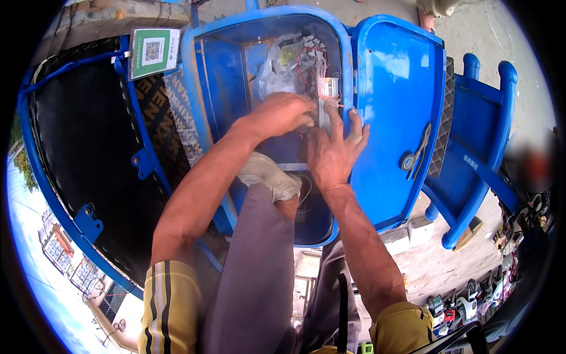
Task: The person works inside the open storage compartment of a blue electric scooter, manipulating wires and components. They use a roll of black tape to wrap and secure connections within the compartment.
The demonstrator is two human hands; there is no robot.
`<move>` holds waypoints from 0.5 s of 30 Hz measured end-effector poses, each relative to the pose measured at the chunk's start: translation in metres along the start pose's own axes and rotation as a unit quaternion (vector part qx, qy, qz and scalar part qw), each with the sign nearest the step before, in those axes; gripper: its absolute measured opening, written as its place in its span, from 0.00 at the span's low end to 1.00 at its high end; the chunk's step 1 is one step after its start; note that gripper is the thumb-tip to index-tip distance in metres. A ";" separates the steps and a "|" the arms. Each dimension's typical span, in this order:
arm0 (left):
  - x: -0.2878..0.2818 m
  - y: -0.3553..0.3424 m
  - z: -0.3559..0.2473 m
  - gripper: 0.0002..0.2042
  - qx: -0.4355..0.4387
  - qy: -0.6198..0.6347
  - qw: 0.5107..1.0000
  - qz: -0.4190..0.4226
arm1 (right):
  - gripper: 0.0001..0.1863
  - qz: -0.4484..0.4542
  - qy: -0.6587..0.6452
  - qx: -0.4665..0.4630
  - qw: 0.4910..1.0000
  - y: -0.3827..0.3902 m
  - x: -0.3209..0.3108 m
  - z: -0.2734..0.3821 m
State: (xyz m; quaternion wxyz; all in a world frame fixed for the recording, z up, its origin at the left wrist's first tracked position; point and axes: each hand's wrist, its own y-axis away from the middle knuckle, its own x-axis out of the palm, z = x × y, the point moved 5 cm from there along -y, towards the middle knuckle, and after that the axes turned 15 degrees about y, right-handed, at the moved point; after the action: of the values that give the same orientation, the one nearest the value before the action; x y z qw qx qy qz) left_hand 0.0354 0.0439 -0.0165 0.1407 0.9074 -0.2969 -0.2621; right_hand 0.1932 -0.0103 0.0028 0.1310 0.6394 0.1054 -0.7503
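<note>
My left hand (277,115) reaches into an open blue metal box (209,82), fingers curled beside a silver finned metal unit (328,88) with pink wires; what they hold is hidden. My right hand (333,153) is at the lower end of that unit, fingers apart and bent, index finger touching it. A clear plastic bag (277,68) and small white connectors (312,42) lie behind the unit. My foot in a pale shoe (265,174) is in the nearer part of the box.
A blue lid or panel (395,82) at right carries black tape and a tool (421,147). Beyond are blue railings (507,82), parked scooters (471,304) and another person's leg (427,20). A black padded seat (82,130) and green-white card sign (150,65) stand left.
</note>
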 end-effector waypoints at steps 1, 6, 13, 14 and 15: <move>-0.005 0.003 0.008 0.13 -0.025 0.059 0.997 -0.031 | 0.05 0.000 -0.001 -0.003 1.000 0.000 0.000 0.001; -0.018 0.009 0.017 0.15 -0.040 0.120 0.991 -0.039 | 0.04 -0.001 -0.013 0.014 1.000 0.001 0.001 -0.002; -0.001 -0.003 0.013 0.10 -0.069 0.008 0.997 0.030 | 0.05 -0.001 -0.022 -0.001 1.000 0.002 -0.001 -0.002; -0.003 -0.003 0.017 0.10 -0.067 0.049 0.996 0.015 | 0.05 -0.003 -0.024 0.000 1.000 0.001 -0.001 -0.002; -0.005 -0.004 0.021 0.10 -0.065 0.089 0.994 0.000 | 0.05 -0.002 -0.028 -0.001 1.000 0.000 -0.002 0.000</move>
State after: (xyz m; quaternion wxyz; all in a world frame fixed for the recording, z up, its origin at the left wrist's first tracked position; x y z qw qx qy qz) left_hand 0.0221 0.0484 -0.0330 0.2253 0.9160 -0.2652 -0.1995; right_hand 0.1941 -0.0105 0.0051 0.1335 0.6181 0.1038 -0.7677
